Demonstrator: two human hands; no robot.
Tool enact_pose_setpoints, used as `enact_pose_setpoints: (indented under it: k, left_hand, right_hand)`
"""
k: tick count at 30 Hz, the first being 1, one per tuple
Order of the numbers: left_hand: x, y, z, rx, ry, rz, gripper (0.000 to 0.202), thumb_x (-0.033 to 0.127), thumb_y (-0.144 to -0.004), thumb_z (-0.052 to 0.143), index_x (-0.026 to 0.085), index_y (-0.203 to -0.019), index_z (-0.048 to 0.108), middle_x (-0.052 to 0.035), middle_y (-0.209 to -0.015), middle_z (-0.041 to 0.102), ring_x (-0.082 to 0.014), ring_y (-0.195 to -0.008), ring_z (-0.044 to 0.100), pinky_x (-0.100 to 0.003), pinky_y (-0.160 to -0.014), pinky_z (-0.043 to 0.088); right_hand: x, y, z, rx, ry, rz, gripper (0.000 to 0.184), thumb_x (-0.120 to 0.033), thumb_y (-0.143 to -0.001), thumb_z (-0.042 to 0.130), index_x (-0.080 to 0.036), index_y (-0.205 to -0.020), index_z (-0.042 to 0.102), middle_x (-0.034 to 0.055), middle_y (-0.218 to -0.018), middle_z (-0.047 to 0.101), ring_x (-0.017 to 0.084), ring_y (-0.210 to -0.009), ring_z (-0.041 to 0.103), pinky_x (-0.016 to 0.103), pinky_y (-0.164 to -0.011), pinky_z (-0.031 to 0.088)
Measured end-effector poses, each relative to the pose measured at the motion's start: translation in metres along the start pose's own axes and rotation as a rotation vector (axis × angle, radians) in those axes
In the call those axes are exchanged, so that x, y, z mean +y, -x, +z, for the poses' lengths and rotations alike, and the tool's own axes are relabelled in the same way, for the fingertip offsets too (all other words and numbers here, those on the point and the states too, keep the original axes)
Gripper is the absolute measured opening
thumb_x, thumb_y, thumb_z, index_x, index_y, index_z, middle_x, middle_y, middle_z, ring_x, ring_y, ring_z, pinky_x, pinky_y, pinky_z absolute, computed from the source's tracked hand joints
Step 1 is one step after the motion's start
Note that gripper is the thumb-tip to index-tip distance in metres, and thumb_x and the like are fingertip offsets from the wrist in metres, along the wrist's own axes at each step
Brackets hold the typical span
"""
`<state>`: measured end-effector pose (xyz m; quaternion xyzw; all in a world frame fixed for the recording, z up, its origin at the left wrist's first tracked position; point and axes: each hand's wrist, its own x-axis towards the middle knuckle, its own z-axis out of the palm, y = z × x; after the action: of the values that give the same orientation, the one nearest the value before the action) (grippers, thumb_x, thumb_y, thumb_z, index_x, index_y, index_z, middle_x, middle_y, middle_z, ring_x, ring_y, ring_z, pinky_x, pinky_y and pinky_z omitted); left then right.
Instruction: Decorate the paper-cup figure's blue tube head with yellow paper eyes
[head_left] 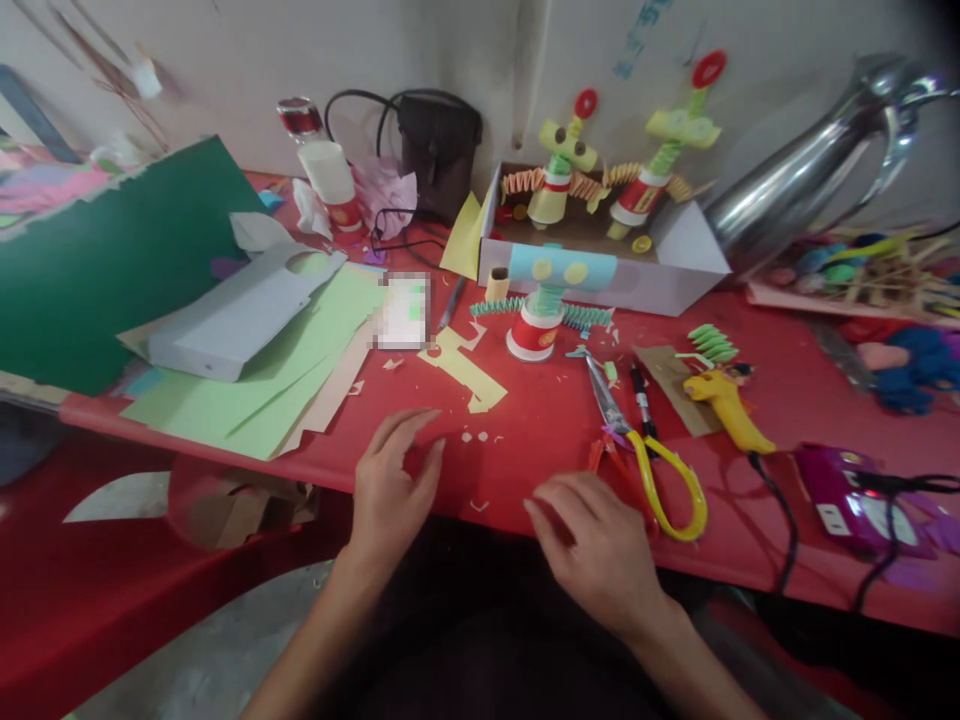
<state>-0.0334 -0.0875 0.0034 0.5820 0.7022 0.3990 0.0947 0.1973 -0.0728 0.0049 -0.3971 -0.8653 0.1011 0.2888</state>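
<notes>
My left hand (394, 480) hovers at the front edge of the red table, thumb and fingers apart, holding nothing. Just beyond it lies a cut yellow paper scrap (463, 372). On the right, my right hand (592, 540) is loosely curled with its thumb apart and nothing visible in it. Yellow-handled scissors (664, 480) rest beside it, blades pointing away. Past both hands stands a paper-cup figure (536, 325) with a blue paper roll for a head, pleated green arms and a red-and-white cup body.
Two similar figures (559, 195) stand in a white box (600, 275) at the back. A yellow glue gun (727, 410) and a purple device (855, 500) with cables lie right. Green paper sheets (285, 370) lie left; a metal jug (810, 170) leans at back right.
</notes>
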Motion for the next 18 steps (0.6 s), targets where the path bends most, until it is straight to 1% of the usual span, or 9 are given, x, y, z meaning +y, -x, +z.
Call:
enact_pose_setpoints:
  k: [3, 4, 5, 7, 9, 10, 14, 16, 18]
  left_hand:
    - [-0.003, 0.003, -0.009, -0.017, -0.022, 0.016, 0.025, 0.025, -0.091, 0.058, 0.022, -0.114, 0.068, -0.0076, -0.113, 0.069, -0.0200, -0.104, 0.067, -0.034, -0.092, 0.056]
    - [-0.006, 0.005, -0.010, -0.022, -0.026, 0.019, 0.024, 0.025, -0.092, 0.057, 0.022, -0.113, 0.069, -0.0075, -0.112, 0.069, -0.0201, -0.104, 0.067, -0.034, -0.093, 0.056]
    - [-0.009, 0.007, -0.010, -0.024, -0.029, 0.018, 0.024, 0.024, -0.092, 0.057, 0.022, -0.112, 0.069, -0.0075, -0.112, 0.070, -0.0200, -0.103, 0.068, -0.033, -0.092, 0.056]
    - [-0.014, 0.012, -0.009, -0.021, -0.029, 0.013, 0.024, 0.023, -0.092, 0.056, 0.023, -0.112, 0.069, -0.0077, -0.111, 0.070, -0.0201, -0.101, 0.069, -0.033, -0.089, 0.057]
    - [-0.017, 0.014, -0.009, -0.020, -0.030, 0.013, 0.024, 0.022, -0.092, 0.055, 0.023, -0.111, 0.070, -0.0079, -0.110, 0.071, -0.0206, -0.101, 0.069, -0.034, -0.088, 0.058]
    - [-0.017, 0.014, -0.009, -0.018, -0.032, 0.016, 0.024, 0.022, -0.091, 0.055, 0.023, -0.111, 0.070, -0.0080, -0.110, 0.071, -0.0209, -0.100, 0.069, -0.034, -0.088, 0.058]
    - [-0.016, 0.014, -0.015, 0.019, -0.007, 0.031, 0.023, 0.022, -0.091, 0.056, 0.026, -0.109, 0.071, -0.0066, -0.108, 0.072, -0.0210, -0.098, 0.070, -0.034, -0.085, 0.059]
    - [-0.022, 0.031, -0.022, 0.069, 0.029, 0.014, 0.026, 0.021, -0.090, 0.059, 0.030, -0.112, 0.070, -0.0052, -0.108, 0.073, -0.0227, -0.099, 0.070, -0.037, -0.084, 0.060]
    - [-0.033, 0.069, -0.029, 0.135, 0.053, -0.010, 0.031, 0.024, -0.089, 0.063, 0.036, -0.117, 0.068, -0.0043, -0.108, 0.072, -0.0262, -0.102, 0.067, -0.043, -0.084, 0.060]
  right_hand:
    - [-0.015, 0.001, 0.015, -0.090, -0.022, -0.125, 0.024, -0.028, -0.096, 0.061, -0.020, -0.118, 0.065, 0.0075, -0.104, 0.071, 0.025, -0.098, 0.061, 0.037, -0.085, 0.050]
    - [-0.019, 0.002, 0.021, -0.104, -0.028, -0.143, 0.026, -0.026, -0.096, 0.060, -0.020, -0.121, 0.064, 0.0076, -0.106, 0.070, 0.026, -0.098, 0.061, 0.037, -0.083, 0.050]
    - [-0.022, 0.003, 0.028, -0.107, -0.036, -0.154, 0.023, -0.021, -0.096, 0.058, -0.020, -0.118, 0.065, 0.0071, -0.104, 0.070, 0.025, -0.095, 0.061, 0.035, -0.079, 0.050]
    - [-0.025, 0.003, 0.039, -0.098, -0.066, -0.163, 0.017, -0.012, -0.096, 0.052, -0.020, -0.100, 0.067, 0.0053, -0.093, 0.069, 0.022, -0.084, 0.060, 0.033, -0.070, 0.048]
    - [-0.024, 0.001, 0.042, -0.097, -0.105, -0.165, 0.023, -0.006, -0.094, 0.047, -0.020, -0.084, 0.063, 0.0031, -0.081, 0.065, 0.020, -0.075, 0.058, 0.031, -0.064, 0.044]
    - [-0.022, -0.001, 0.041, -0.106, -0.119, -0.162, 0.025, -0.005, -0.094, 0.046, -0.021, -0.080, 0.060, 0.0022, -0.077, 0.063, 0.020, -0.072, 0.057, 0.031, -0.063, 0.043]
    - [-0.010, -0.019, 0.029, -0.132, -0.076, -0.106, 0.026, -0.003, -0.095, 0.043, -0.021, -0.087, 0.060, 0.0027, -0.081, 0.065, 0.021, -0.075, 0.058, 0.034, -0.069, 0.045]
    - [-0.001, -0.029, 0.027, -0.124, -0.012, -0.067, 0.022, -0.006, -0.097, 0.045, -0.020, -0.090, 0.061, 0.0045, -0.086, 0.067, 0.022, -0.079, 0.060, 0.034, -0.071, 0.046]
    - [0.006, -0.038, 0.030, -0.101, 0.051, -0.036, 0.019, -0.009, -0.098, 0.047, -0.019, -0.098, 0.062, 0.0058, -0.087, 0.069, 0.023, -0.081, 0.061, 0.035, -0.071, 0.047]
